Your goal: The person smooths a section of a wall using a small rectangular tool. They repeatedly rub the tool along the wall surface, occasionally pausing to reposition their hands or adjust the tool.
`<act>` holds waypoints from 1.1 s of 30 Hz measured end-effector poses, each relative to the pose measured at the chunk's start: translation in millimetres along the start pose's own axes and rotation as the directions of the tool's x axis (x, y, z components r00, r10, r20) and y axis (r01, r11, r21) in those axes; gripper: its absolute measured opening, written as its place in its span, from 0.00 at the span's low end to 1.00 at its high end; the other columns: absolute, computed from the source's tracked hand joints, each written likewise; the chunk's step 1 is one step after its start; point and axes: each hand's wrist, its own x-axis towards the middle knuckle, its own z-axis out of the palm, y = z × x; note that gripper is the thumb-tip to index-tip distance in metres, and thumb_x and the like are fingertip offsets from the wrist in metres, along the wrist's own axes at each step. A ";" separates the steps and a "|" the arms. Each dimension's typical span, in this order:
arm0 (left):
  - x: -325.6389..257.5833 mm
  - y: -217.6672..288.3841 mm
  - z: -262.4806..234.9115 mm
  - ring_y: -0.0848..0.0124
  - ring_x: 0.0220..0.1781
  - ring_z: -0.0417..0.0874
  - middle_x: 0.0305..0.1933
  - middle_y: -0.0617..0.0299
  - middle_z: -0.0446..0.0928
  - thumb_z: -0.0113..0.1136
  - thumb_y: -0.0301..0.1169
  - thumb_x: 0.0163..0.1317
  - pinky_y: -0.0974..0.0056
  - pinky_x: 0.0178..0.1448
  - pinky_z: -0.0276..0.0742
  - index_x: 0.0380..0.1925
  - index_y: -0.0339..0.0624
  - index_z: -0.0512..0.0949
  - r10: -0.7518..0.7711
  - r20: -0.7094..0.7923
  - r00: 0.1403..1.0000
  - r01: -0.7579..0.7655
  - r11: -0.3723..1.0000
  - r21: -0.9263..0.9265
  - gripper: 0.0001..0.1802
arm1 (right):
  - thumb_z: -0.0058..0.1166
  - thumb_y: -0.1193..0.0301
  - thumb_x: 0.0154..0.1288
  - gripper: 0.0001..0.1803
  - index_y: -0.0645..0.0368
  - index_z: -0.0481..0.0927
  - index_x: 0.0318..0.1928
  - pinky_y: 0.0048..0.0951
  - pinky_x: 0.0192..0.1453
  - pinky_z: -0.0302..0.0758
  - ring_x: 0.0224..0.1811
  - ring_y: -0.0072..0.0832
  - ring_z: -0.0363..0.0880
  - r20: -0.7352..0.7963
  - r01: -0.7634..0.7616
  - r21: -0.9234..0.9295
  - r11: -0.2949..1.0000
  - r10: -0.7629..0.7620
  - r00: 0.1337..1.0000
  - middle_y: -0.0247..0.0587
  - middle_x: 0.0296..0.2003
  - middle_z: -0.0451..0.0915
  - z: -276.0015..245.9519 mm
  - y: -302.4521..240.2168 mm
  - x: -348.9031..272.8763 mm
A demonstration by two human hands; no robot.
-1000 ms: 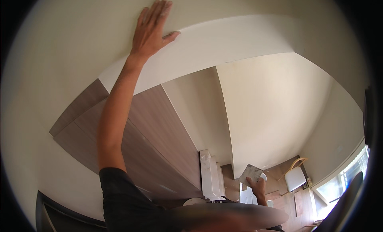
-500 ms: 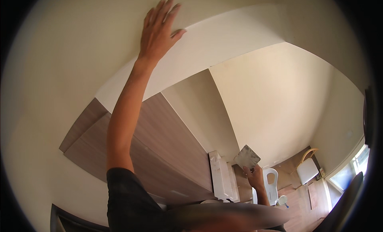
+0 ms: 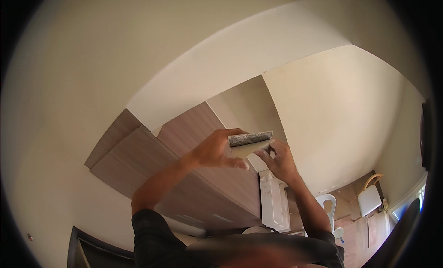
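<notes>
In front of me, both hands meet at a sheet of sandpaper point(image 3: 250, 139) that looks folded, its dark grey, whitened strip showing above a pale face. My left hand point(image 3: 213, 149) is at the left end, its fingers passing behind the sheet and its thumb stretched out below it. The thumb tip has whitish dust on it. My right hand point(image 3: 280, 163) grips the right end between thumb and bent fingers. Part of the left fingers is hidden behind the sheet.
Wood-grain cabinet panels point(image 3: 184, 175) rise ahead under a pale ceiling step point(image 3: 221, 60). A white box-like unit point(image 3: 273, 199) stands below them. Lower right are a white plastic chair point(image 3: 326, 205) and a chair with a wooden back point(image 3: 369, 199). A dark frame point(image 3: 76, 240) is lower left.
My left hand has come down from the ceiling surface to the sandpaper. My right hand has raised the sheet, which now shows nearly edge-on, and the view has shifted slightly.
</notes>
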 end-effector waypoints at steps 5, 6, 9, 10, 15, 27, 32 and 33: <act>-5.8 3.8 -17.6 0.58 0.64 0.82 0.63 0.56 0.80 0.90 0.58 0.35 0.52 0.68 0.79 0.69 0.42 0.76 0.274 -0.114 0.955 -0.248 0.948 0.201 0.61 | 0.57 0.89 0.51 0.20 0.63 0.80 0.46 0.37 0.43 0.77 0.37 0.38 0.80 -0.123 0.164 0.128 0.978 -0.148 0.981 0.43 0.37 0.82 28.4 5.3 38.6; -4.8 4.3 -21.3 0.58 0.65 0.81 0.65 0.55 0.81 0.91 0.59 0.32 0.52 0.69 0.78 0.69 0.41 0.75 0.268 -0.128 0.955 -0.233 0.943 0.239 0.63 | 0.59 0.88 0.53 0.18 0.63 0.80 0.46 0.37 0.42 0.76 0.37 0.38 0.80 -0.126 0.151 0.126 0.980 -0.135 0.983 0.43 0.37 0.81 30.5 6.8 43.6; 2.8 13.1 -41.0 0.60 0.67 0.79 0.66 0.58 0.76 0.93 0.54 0.31 0.52 0.70 0.78 0.73 0.47 0.73 0.293 -0.064 0.954 -0.278 0.945 0.173 0.65 | 0.66 0.84 0.59 0.14 0.63 0.80 0.44 0.36 0.41 0.75 0.36 0.36 0.80 -0.133 0.091 0.091 0.992 -0.079 0.988 0.42 0.36 0.81 32.3 8.7 56.4; 3.1 12.9 -47.3 0.59 0.68 0.78 0.67 0.59 0.75 0.92 0.54 0.31 0.53 0.71 0.78 0.76 0.49 0.69 0.304 -0.026 0.952 -0.288 0.924 0.252 0.68 | 0.68 0.82 0.61 0.13 0.62 0.80 0.44 0.35 0.40 0.75 0.36 0.36 0.80 -0.134 0.057 0.059 0.997 -0.048 0.990 0.42 0.36 0.80 30.2 4.2 59.9; 13.2 20.7 -58.5 0.58 0.57 0.83 0.54 0.58 0.83 0.85 0.37 0.48 0.54 0.63 0.79 0.56 0.39 0.82 0.205 -0.131 0.970 -0.144 0.917 0.372 0.35 | 0.73 0.73 0.66 0.11 0.61 0.81 0.42 0.34 0.39 0.74 0.39 0.32 0.79 -0.225 0.110 0.020 0.994 -0.103 0.969 0.39 0.37 0.83 25.3 8.0 71.4; 49.4 -22.6 -188.0 0.67 0.36 0.78 0.32 0.66 0.81 0.78 0.21 0.55 0.60 0.46 0.69 0.32 0.43 0.85 0.822 -0.390 0.414 -0.043 0.446 0.894 0.09 | 0.67 0.69 0.68 0.08 0.60 0.87 0.43 0.38 0.44 0.80 0.40 0.36 0.84 -0.262 -0.389 -0.261 0.883 0.323 0.909 0.42 0.38 0.87 -39.6 118.4 -77.9; 62.0 -14.6 -186.1 0.70 0.33 0.77 0.33 0.70 0.83 0.83 0.27 0.54 0.60 0.45 0.66 0.31 0.44 0.85 0.876 -0.294 0.383 0.050 0.298 0.953 0.11 | 0.68 0.71 0.63 0.09 0.62 0.86 0.40 0.45 0.50 0.80 0.41 0.46 0.86 -0.410 -0.629 -0.448 0.636 0.479 0.776 0.49 0.36 0.87 -120.9 201.4 -285.3; 59.1 -16.1 -188.6 0.70 0.33 0.77 0.32 0.69 0.82 0.83 0.27 0.54 0.59 0.45 0.67 0.32 0.44 0.86 0.887 -0.238 0.396 0.073 0.228 0.971 0.11 | 0.69 0.69 0.62 0.10 0.62 0.86 0.40 0.46 0.49 0.80 0.41 0.49 0.85 -0.468 -0.685 -0.498 0.532 0.500 0.729 0.51 0.36 0.87 -133.8 207.8 -337.5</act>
